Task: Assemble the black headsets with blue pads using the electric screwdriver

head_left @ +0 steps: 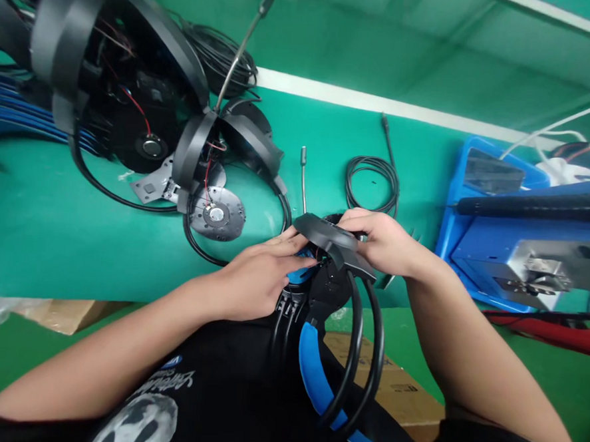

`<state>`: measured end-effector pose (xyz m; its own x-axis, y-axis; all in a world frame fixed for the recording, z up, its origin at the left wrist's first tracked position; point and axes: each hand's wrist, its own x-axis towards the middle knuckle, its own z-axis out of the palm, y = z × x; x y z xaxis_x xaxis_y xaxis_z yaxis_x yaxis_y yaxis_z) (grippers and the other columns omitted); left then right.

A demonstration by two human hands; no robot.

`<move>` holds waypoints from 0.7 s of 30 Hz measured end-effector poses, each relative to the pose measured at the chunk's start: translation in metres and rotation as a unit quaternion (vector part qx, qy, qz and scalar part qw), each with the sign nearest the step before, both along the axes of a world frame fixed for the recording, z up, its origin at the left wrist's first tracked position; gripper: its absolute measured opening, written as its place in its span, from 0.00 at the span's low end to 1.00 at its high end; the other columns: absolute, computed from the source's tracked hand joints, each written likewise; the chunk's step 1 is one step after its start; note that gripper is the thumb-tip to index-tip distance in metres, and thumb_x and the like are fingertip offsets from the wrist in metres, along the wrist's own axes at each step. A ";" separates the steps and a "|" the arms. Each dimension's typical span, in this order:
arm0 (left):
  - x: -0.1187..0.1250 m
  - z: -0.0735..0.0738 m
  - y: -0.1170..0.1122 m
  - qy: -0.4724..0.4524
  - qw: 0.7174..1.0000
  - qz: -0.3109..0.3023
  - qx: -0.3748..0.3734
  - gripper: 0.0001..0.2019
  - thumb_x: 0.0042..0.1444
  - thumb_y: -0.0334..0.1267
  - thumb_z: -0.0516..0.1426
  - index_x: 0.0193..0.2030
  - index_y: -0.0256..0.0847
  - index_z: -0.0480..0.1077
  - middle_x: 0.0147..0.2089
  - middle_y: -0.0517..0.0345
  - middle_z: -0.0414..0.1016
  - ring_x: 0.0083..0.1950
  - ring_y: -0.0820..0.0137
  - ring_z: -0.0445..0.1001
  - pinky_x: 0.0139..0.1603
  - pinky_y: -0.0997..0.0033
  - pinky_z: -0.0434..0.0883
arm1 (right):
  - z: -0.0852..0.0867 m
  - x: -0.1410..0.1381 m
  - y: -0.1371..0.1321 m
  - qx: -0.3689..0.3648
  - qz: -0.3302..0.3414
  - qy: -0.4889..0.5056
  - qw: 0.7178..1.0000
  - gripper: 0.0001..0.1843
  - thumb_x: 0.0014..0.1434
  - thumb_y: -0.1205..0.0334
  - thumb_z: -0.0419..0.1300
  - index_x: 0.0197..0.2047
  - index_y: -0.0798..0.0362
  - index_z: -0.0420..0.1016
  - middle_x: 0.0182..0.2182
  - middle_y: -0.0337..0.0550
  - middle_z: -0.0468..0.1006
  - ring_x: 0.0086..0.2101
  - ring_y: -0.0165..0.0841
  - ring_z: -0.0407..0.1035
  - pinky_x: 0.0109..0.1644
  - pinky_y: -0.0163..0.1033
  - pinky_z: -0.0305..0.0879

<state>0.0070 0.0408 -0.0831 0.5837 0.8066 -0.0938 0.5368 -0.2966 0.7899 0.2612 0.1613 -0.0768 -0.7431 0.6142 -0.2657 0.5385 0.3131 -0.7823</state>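
**Left to right along the green table [49, 226]:** bundled blue cables [17, 107] at the left edge, then two opened black headsets. The farther headset [118, 83] shows red wires and a speaker driver [151, 147]; the nearer headset [194, 155] lies just beside it. A loose microphone boom [303, 178] and a coiled black cable [372, 182] sit mid-table.

**Hands, at the near edge:** the left hand [256, 278] is closed, fingers curled around a black headset housing [327, 235] and a blue ear pad [299, 271]. The right hand [383, 243] is also closed, gripping the housing from above. Black cable loops [361, 358] and a blue headband [313, 375] hang past the table edge.

**Far right:** a blue plastic tray [455, 217] and a steel fixture [536, 272].

**Risks (judged):** squeezing the housing could pinch wires, though none are visible here. The hanging headband's weight could twist the housing or strain its cable joints.
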 end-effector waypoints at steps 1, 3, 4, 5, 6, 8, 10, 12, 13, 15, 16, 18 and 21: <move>0.000 -0.001 0.000 -0.001 1.000 -0.001 -0.001 0.28 0.62 0.25 0.52 0.70 0.36 0.69 0.80 0.41 0.54 0.82 0.49 0.48 0.77 0.39 0.61 | 0.000 -0.001 0.001 -0.005 0.001 -0.002 1.000 0.10 0.57 0.68 0.58 0.32 0.49 0.81 0.30 0.41 0.77 0.35 0.34 0.70 0.41 0.39 0.66; 0.000 -0.002 0.000 -0.003 1.000 -0.003 -0.003 0.28 0.63 0.25 0.52 0.70 0.35 0.68 0.81 0.40 0.52 0.82 0.49 0.46 0.77 0.38 0.60 | 0.001 -0.001 0.003 -0.015 0.001 -0.004 1.000 0.10 0.55 0.69 0.59 0.32 0.49 0.81 0.31 0.41 0.77 0.34 0.33 0.71 0.40 0.39 0.66; 0.000 -0.003 0.000 -0.005 1.000 -0.004 -0.004 0.28 0.63 0.25 0.52 0.70 0.34 0.68 0.81 0.40 0.51 0.82 0.49 0.46 0.77 0.39 0.59 | 0.001 -0.002 0.003 -0.019 -0.001 -0.004 1.000 0.09 0.55 0.69 0.59 0.31 0.49 0.81 0.31 0.41 0.77 0.34 0.33 0.71 0.40 0.38 0.66; 0.000 -0.004 0.000 -0.006 1.000 -0.005 -0.005 0.28 0.63 0.25 0.52 0.70 0.34 0.68 0.81 0.40 0.51 0.82 0.50 0.45 0.78 0.39 0.59 | 0.001 -0.002 0.004 -0.021 -0.002 -0.004 1.000 0.09 0.54 0.69 0.59 0.31 0.49 0.82 0.31 0.41 0.77 0.34 0.33 0.71 0.39 0.38 0.66; 0.000 -0.004 0.001 -0.008 1.000 -0.005 -0.005 0.28 0.63 0.25 0.52 0.70 0.34 0.68 0.81 0.41 0.50 0.82 0.51 0.45 0.78 0.40 0.59 | 0.001 -0.002 0.004 -0.021 -0.003 -0.004 1.000 0.10 0.54 0.69 0.59 0.31 0.49 0.82 0.31 0.41 0.78 0.34 0.33 0.71 0.39 0.38 0.66; 0.000 -0.005 0.001 -0.013 1.000 -0.009 -0.005 0.28 0.62 0.26 0.53 0.69 0.34 0.69 0.81 0.42 0.49 0.82 0.52 0.45 0.78 0.41 0.58 | 0.001 -0.002 0.005 -0.016 0.001 -0.007 1.000 0.09 0.55 0.69 0.60 0.32 0.48 0.82 0.32 0.41 0.78 0.35 0.34 0.72 0.40 0.39 0.67; 0.000 -0.005 0.002 -0.020 1.000 -0.014 -0.004 0.27 0.62 0.27 0.55 0.69 0.34 0.69 0.82 0.42 0.46 0.83 0.52 0.45 0.79 0.43 0.58 | 0.003 -0.003 0.005 -0.015 0.010 -0.012 1.000 0.08 0.57 0.67 0.61 0.33 0.48 0.82 0.32 0.42 0.79 0.36 0.35 0.72 0.41 0.40 0.67; 0.000 -0.005 0.003 -0.026 1.000 -0.016 -0.005 0.27 0.62 0.29 0.57 0.69 0.34 0.69 0.82 0.43 0.45 0.83 0.52 0.46 0.79 0.43 0.56 | 0.005 -0.003 0.006 -0.022 0.021 -0.014 0.999 0.06 0.60 0.62 0.63 0.33 0.48 0.82 0.32 0.43 0.79 0.36 0.36 0.73 0.42 0.41 0.67; 0.000 -0.005 0.004 -0.028 0.999 -0.016 -0.007 0.27 0.61 0.30 0.57 0.69 0.35 0.69 0.83 0.44 0.44 0.83 0.52 0.46 0.80 0.43 0.56 | 0.007 -0.003 0.006 -0.026 0.025 -0.014 0.999 0.07 0.62 0.59 0.63 0.33 0.48 0.82 0.32 0.44 0.79 0.37 0.37 0.73 0.42 0.42 0.68; 0.000 -0.005 0.004 -0.032 0.999 -0.014 -0.010 0.28 0.61 0.30 0.58 0.69 0.35 0.69 0.83 0.45 0.44 0.82 0.52 0.48 0.80 0.44 0.54 | 0.009 -0.003 0.007 -0.035 0.031 -0.017 0.999 0.11 0.64 0.53 0.63 0.32 0.48 0.82 0.33 0.46 0.80 0.37 0.38 0.73 0.43 0.44 0.68; 0.000 -0.005 0.004 -0.036 0.999 -0.013 -0.009 0.28 0.62 0.30 0.58 0.69 0.35 0.69 0.83 0.45 0.44 0.82 0.52 0.48 0.80 0.44 0.54 | 0.010 -0.003 0.007 -0.039 0.035 -0.020 0.998 0.13 0.64 0.52 0.63 0.31 0.48 0.81 0.34 0.46 0.80 0.38 0.39 0.73 0.43 0.44 0.68; 0.001 -0.006 0.003 -0.045 0.999 -0.011 -0.005 0.27 0.63 0.31 0.58 0.69 0.34 0.69 0.82 0.45 0.45 0.83 0.53 0.46 0.81 0.45 0.53 | 0.010 -0.003 0.008 -0.046 0.044 -0.032 0.997 0.15 0.64 0.50 0.63 0.29 0.49 0.79 0.34 0.47 0.80 0.38 0.39 0.73 0.43 0.45 0.68; 0.000 -0.008 0.003 -0.057 0.998 -0.006 0.004 0.26 0.65 0.34 0.59 0.69 0.36 0.69 0.82 0.46 0.47 0.83 0.54 0.45 0.81 0.46 0.54 | 0.009 -0.005 0.011 -0.053 0.055 -0.050 0.996 0.15 0.63 0.52 0.64 0.28 0.50 0.79 0.32 0.46 0.78 0.36 0.39 0.71 0.42 0.45 0.67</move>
<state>0.0073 0.0434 -0.0910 0.6005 0.7994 -0.0198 0.4394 -0.3092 0.8434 0.2559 0.1724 -0.0677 -0.7709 0.4948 -0.4011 0.5826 0.2929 -0.7582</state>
